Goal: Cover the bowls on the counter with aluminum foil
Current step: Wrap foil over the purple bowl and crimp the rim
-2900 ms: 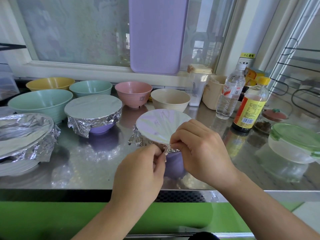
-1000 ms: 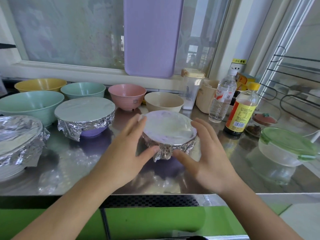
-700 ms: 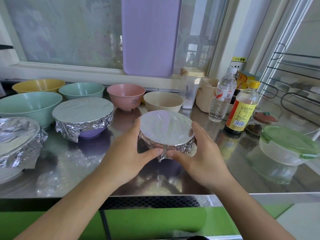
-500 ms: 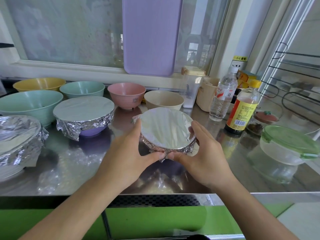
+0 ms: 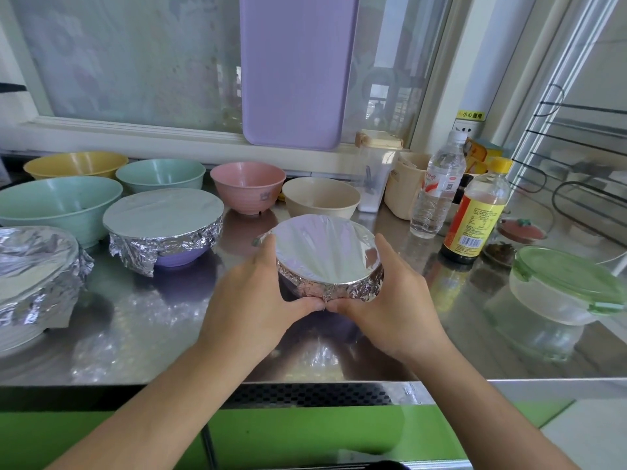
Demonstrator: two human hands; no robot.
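Between the two hands, near the front edge of the tabletop (image 5: 142, 334), sits the foil-covered bowl (image 5: 327, 256). Left hand (image 5: 252, 300) and right hand (image 5: 395, 296) each cup one side of its rim, fingers curled round the crimped foil, thumbs nearly meeting at the near side. Bare bowls lie behind it: the cream bowl (image 5: 320, 200) nearest the right hand, the pink bowl (image 5: 247, 184) just left of that.

The small foil-covered bowl (image 5: 325, 256) sits tilted toward the viewer near the steel counter (image 5: 142, 320) front. Left of it stand a foil-topped purple bowl (image 5: 166, 232) and a larger wrapped one (image 5: 34, 269). Behind stand uncovered pink (image 5: 247, 188), cream (image 5: 320, 198), green (image 5: 57, 206), teal (image 5: 161, 174) and yellow bowls (image 5: 76, 164).
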